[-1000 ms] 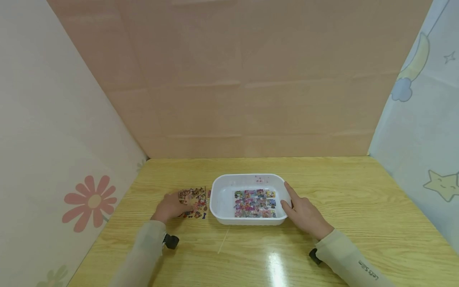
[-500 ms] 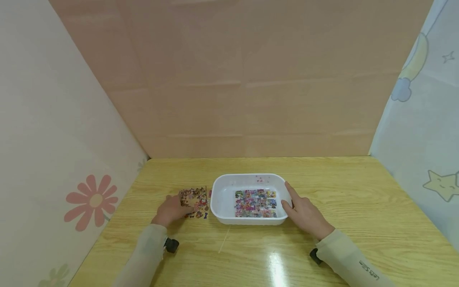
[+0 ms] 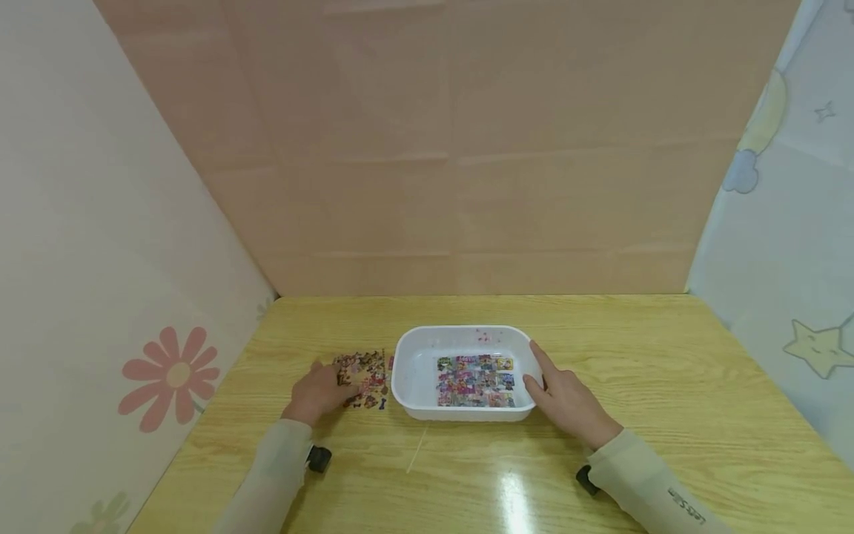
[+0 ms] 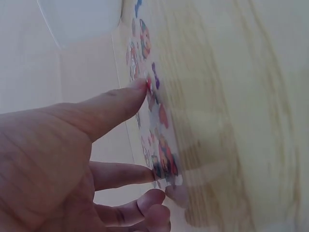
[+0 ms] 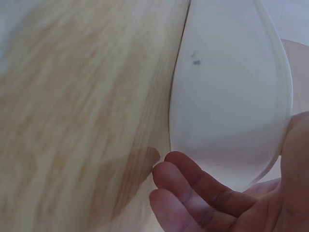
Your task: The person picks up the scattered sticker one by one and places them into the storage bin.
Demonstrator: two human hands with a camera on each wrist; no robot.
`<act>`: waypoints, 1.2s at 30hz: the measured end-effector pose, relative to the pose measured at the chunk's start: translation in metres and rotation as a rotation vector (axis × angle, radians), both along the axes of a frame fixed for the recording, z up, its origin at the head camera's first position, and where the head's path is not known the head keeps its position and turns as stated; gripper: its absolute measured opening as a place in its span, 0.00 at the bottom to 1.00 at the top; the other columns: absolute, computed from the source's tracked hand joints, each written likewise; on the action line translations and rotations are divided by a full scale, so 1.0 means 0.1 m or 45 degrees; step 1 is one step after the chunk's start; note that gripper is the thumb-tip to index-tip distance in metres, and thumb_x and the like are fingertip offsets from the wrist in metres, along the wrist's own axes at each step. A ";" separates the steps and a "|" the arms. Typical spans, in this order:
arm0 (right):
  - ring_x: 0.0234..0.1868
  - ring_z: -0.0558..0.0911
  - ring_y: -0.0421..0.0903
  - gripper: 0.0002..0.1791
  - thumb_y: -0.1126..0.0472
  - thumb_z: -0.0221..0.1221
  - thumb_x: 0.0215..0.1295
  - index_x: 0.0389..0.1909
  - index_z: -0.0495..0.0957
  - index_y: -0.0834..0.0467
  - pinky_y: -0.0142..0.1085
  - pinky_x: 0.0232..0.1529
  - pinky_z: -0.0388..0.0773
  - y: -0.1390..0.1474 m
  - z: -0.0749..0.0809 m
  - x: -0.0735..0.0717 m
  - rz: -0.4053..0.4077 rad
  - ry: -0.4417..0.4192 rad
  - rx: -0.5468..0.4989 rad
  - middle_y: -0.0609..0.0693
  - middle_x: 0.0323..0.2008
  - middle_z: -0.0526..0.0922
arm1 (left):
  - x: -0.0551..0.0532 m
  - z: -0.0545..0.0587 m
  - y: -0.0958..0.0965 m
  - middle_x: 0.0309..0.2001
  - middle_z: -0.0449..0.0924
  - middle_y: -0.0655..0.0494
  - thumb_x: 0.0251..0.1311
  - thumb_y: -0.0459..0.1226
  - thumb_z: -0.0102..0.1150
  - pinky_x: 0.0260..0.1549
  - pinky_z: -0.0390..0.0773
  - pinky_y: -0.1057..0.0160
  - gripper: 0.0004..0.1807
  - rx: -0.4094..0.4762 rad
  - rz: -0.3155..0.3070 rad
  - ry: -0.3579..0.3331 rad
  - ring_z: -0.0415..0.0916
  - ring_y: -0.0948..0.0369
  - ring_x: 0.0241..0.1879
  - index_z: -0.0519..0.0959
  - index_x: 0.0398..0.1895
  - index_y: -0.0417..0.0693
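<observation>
A clear sheet of colourful cartoon stickers lies flat on the table, left of a white plastic basin. My left hand rests on the sheet's left part. In the left wrist view the thumb and index finger touch the sheet, spread apart, while the other fingers bend beside it. My right hand grips the basin's right end, thumb over the rim and inside. From the right wrist view, several fingers lie against the outer wall near its base. Brightly printed sticker pieces cover much of the basin's floor.
The wood-grain table extends on both sides of the basin and in front of it. A beige backdrop stands along the back edge. Walls with a flower and a star flank the table. Some small pink bits stick to the basin's back wall.
</observation>
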State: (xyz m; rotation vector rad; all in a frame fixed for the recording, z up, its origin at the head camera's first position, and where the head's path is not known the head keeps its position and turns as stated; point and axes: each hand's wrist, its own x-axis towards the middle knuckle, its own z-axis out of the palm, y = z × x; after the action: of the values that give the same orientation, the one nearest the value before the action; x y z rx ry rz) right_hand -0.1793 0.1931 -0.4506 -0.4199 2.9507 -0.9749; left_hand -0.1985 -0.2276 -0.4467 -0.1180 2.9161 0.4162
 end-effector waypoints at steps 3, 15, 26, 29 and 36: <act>0.21 0.70 0.41 0.39 0.51 0.49 0.78 0.79 0.46 0.65 0.36 0.26 0.68 0.00 0.00 0.00 0.006 0.006 0.005 0.49 0.28 0.81 | 0.00 -0.01 0.00 0.70 0.55 0.20 0.64 0.54 0.61 0.37 0.80 0.47 0.40 -0.021 -0.008 -0.002 0.78 0.41 0.51 0.70 0.66 0.29; 0.20 0.69 0.41 0.39 0.50 0.48 0.78 0.79 0.45 0.64 0.36 0.25 0.67 0.00 0.00 0.01 0.002 -0.008 0.005 0.48 0.25 0.78 | 0.03 -0.01 0.04 0.56 0.69 0.27 0.66 0.53 0.60 0.21 0.74 0.54 0.33 -0.052 -0.040 0.044 0.71 0.53 0.25 0.76 0.62 0.34; 0.18 0.68 0.41 0.39 0.51 0.49 0.78 0.79 0.46 0.65 0.36 0.22 0.66 0.00 0.00 0.00 0.001 0.001 0.017 0.46 0.21 0.74 | 0.05 0.02 0.08 0.57 0.68 0.22 0.67 0.53 0.59 0.20 0.73 0.55 0.32 -0.086 -0.035 0.069 0.71 0.53 0.24 0.77 0.61 0.33; 0.19 0.69 0.41 0.39 0.51 0.48 0.78 0.79 0.46 0.65 0.36 0.24 0.67 0.01 0.00 0.00 0.008 0.011 0.021 0.47 0.23 0.76 | 0.05 0.01 0.08 0.59 0.65 0.18 0.66 0.53 0.61 0.19 0.73 0.56 0.34 -0.062 -0.022 0.074 0.71 0.53 0.23 0.76 0.61 0.31; 0.19 0.69 0.42 0.39 0.50 0.49 0.78 0.79 0.46 0.64 0.36 0.24 0.67 0.00 0.00 0.01 0.007 -0.002 0.016 0.48 0.23 0.77 | 0.03 -0.02 0.04 0.59 0.66 0.19 0.61 0.51 0.66 0.44 0.77 0.39 0.49 0.052 0.065 0.072 0.76 0.34 0.47 0.56 0.73 0.28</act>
State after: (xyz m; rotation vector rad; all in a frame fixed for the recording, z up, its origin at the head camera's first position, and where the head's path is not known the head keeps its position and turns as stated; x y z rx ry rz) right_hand -0.1786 0.1936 -0.4508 -0.4270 2.9511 -0.9546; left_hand -0.1956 -0.2232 -0.4484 -0.1781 2.9637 0.4946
